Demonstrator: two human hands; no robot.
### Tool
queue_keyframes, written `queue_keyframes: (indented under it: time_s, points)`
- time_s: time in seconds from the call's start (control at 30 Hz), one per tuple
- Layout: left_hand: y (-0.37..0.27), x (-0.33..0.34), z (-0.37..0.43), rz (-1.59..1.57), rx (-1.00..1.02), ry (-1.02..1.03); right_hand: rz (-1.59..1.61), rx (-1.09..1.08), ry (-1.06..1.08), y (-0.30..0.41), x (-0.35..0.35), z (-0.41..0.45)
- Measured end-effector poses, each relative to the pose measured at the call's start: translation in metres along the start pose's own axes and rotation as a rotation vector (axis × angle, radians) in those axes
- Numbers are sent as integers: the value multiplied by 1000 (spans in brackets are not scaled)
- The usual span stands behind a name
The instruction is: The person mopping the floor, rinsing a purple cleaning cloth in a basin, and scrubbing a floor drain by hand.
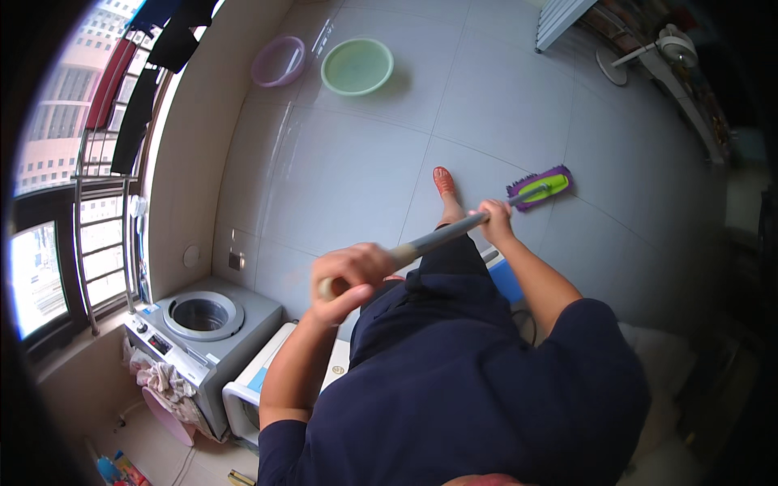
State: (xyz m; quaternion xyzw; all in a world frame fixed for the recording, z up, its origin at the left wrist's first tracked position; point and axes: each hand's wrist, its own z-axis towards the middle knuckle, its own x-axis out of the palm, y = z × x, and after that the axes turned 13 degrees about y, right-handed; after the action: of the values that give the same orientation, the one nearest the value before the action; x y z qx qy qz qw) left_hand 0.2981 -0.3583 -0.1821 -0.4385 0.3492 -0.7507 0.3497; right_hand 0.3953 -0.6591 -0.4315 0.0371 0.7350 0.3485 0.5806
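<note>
My left hand (347, 279) is closed around the upper end of a mop's pole, at its pale grip (403, 255). My right hand (495, 220) holds the grey pole (450, 236) lower down, towards the head. The pole slants away to the upper right. At its far end, the flat mop head (541, 187), with a lime green plate and purple fringed pad, lies on grey floor tiles (364, 170). One of my feet (444, 181), in an orange-red sandal, stands left of the mop head. The left hand looks slightly blurred.
A green basin (357, 67) and a pink basin (278, 61) lie on the tiles ahead. A washing machine (261, 304) with a round open top is at lower left, beside a white appliance (252, 376). A white fan (676, 47) is at upper right. Dark clothes hang by the window.
</note>
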Motion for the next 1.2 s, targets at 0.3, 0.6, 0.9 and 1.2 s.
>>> queue_keyframes:
  time_s: [0.3,0.6,0.9,1.2]
  points:
    - [169,-40,304,-101,-183,159,283,367,-255,-232,-75,148]
    - [154,-99,320,211,91,-400,126,-286,302,-209,-93,438]
    - [58,-48,214,649,155,-792,-99,-770,919,10,9,498]
    - [-128,6,11,675,410,-1011,-125,-823,1280,222,85,263]
